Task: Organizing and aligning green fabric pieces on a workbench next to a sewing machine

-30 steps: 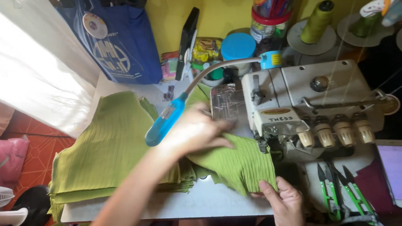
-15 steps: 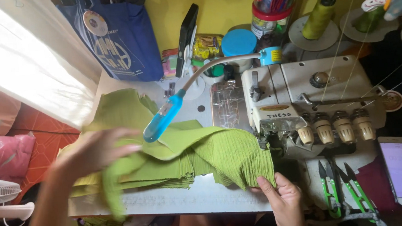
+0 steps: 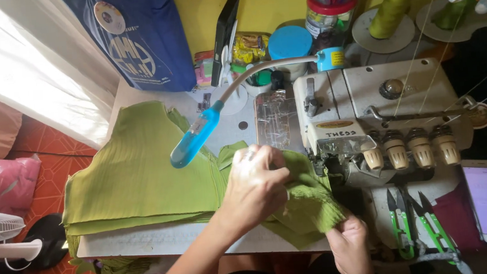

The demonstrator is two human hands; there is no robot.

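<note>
Change: ribbed green fabric piece point(image 3: 308, 205), newly drawn from the stack, is being clamped by left hand point(image 3: 256, 186) and right hand point(image 3: 350, 245) fingers before the grey overlock machine point(image 3: 370, 108).

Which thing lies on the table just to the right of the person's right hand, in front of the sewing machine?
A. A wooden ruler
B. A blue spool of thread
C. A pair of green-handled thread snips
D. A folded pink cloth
C: two green-handled thread snips lie on the table beside the right hand, below the sewing machine, while that hand pinches the green cloth.
</note>
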